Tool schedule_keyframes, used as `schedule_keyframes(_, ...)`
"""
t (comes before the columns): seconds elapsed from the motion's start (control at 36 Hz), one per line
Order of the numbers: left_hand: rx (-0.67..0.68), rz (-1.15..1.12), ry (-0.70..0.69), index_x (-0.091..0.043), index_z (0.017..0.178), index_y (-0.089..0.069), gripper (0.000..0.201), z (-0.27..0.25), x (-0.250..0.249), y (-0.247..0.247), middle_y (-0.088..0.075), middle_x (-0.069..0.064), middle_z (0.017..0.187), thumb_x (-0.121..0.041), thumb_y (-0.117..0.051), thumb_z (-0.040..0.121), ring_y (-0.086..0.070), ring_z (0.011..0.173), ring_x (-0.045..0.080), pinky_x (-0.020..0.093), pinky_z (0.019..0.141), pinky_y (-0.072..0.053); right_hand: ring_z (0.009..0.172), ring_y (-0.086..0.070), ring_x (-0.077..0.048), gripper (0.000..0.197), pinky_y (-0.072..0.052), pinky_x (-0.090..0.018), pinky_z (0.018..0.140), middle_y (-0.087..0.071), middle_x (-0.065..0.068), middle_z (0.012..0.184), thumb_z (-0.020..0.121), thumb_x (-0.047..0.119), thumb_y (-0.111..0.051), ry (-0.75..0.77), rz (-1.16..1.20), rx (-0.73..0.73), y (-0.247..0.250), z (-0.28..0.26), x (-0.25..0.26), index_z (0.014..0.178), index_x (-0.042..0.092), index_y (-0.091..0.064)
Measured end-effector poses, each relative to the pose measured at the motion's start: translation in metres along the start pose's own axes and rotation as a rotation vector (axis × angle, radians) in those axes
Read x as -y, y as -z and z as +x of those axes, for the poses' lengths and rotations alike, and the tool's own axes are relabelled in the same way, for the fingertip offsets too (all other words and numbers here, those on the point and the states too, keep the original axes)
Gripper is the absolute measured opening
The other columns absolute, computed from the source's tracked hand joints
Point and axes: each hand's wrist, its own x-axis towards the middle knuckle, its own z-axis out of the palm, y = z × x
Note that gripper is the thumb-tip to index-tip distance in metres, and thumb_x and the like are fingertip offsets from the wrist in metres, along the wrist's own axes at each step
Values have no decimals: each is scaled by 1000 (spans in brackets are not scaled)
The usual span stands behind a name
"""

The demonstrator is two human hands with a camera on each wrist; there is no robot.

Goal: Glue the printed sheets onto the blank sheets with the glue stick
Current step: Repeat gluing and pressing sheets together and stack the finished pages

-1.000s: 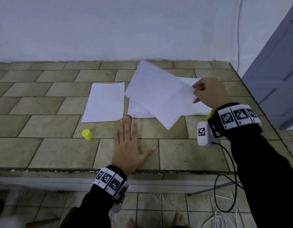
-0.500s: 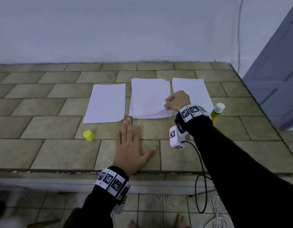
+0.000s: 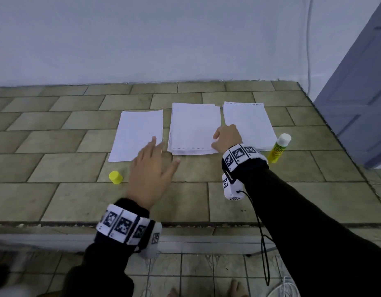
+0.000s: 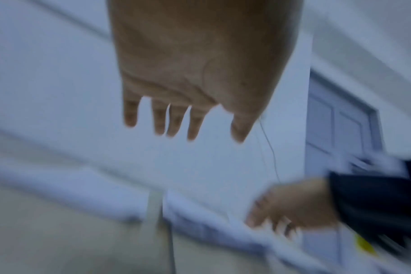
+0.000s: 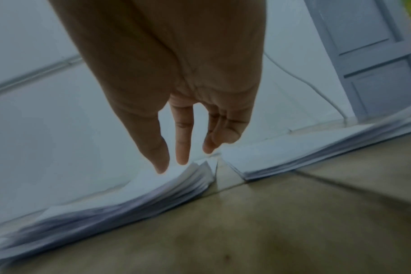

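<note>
**Hands spread over paper stacks on tiled worktop**

A person's left hand (image 3: 150, 172) hovers flat, fingers (image 4: 130, 115) straight and slightly apart, holding nothing, its tips over the near right corner of the left sheet (image 3: 138, 133). The right hand (image 3: 227, 139) rests at the near right corner of the middle stack (image 3: 193, 127), fingers (image 5: 183, 140) extended and loosely parted, thumb and forefinger tips at the top sheet; no grip is visible. A third stack (image 3: 248, 123) lies just beside it, right. The uncapped glue stick (image 3: 279, 150) stands at that stack's near right corner; its yellow cap (image 3: 115, 177) sits near the left sheet. Half a second earlier the left hand lay flat on the worktop (image 3: 56, 200) nearer the edge, and the right hand was curled at the same corner.
</note>
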Motion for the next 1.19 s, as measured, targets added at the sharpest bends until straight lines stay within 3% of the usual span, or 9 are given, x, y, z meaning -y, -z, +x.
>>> schedule_keyframes(0.08,-10,64,54,-17,149,-37,66,21,5,26,-25,5,161,-57,-44,97,-24,146,25,47,115,-24,116,-49,-28,24,-46,-34,86,-44,-13,126,91,21,-62,67,16,-84,7,-9,-3,113,15,-63)
schedule_keyframes(0.28,127,264,251,-15,147,-39,61,65,25,46,-40,7,151,-52,-44,99,-32,139,29,47,109,-30,111,-48,-25,24,-40,-37,90,-52,-6,121,87,20,-63,259,82,-465,40,-48,-22,111,18,-63)
schedule_keyframes(0.36,204,337,302,-13,148,-37,65,79,38,33,-39,9,152,-55,-45,98,-31,140,30,48,110,-30,110,-51,-27,31,-39,-39,89,-55,-6,119,83,20,-67,252,123,-625,47,-60,-37,113,17,-61)
schedule_keyframes(0.47,329,396,367,-12,151,-27,80,94,52,5,-25,14,159,-64,-45,94,-20,146,34,52,115,-25,120,-49,-31,52,-38,-54,100,-53,-9,126,76,23,-72,166,175,-739,49,-65,-60,123,13,-53)
schedule_keyframes(0.56,373,469,394,-16,153,-20,84,96,57,-8,-10,14,163,-68,-44,92,-8,150,35,52,117,-17,126,-43,-31,68,-34,-54,105,-47,-12,134,75,23,-75,67,284,-734,48,-64,-75,133,8,-43)
schedule_keyframes(0.69,398,418,353,-13,141,-41,67,100,66,-10,-45,13,143,-60,-48,94,-45,129,37,50,107,-37,133,-38,-28,83,-33,-40,110,-38,-13,145,78,25,-76,-81,505,-637,46,-58,-96,143,1,-30)
schedule_keyframes(0.86,344,312,315,-14,146,-41,57,100,74,-4,-45,10,149,-49,-42,101,-44,133,31,41,107,-37,110,-50,-21,77,-38,-25,87,-43,-13,140,82,19,-74,-174,648,-522,40,-57,-107,141,1,-29)
schedule_keyframes(1.06,40,75,359,-11,144,-43,62,97,71,16,-51,16,142,-55,-36,101,-49,126,38,48,100,-40,101,-52,-28,43,-34,-28,78,-53,-13,116,91,10,-60,-231,566,-417,32,-56,-116,128,0,-40)
schedule_keyframes(1.19,-227,-7,333,-6,110,-58,55,97,65,35,-61,14,104,-57,-39,98,-57,95,36,43,77,-41,111,-53,-36,39,-36,-32,82,-56,-19,123,94,8,-55,-249,518,-377,28,-51,-121,130,2,-42)
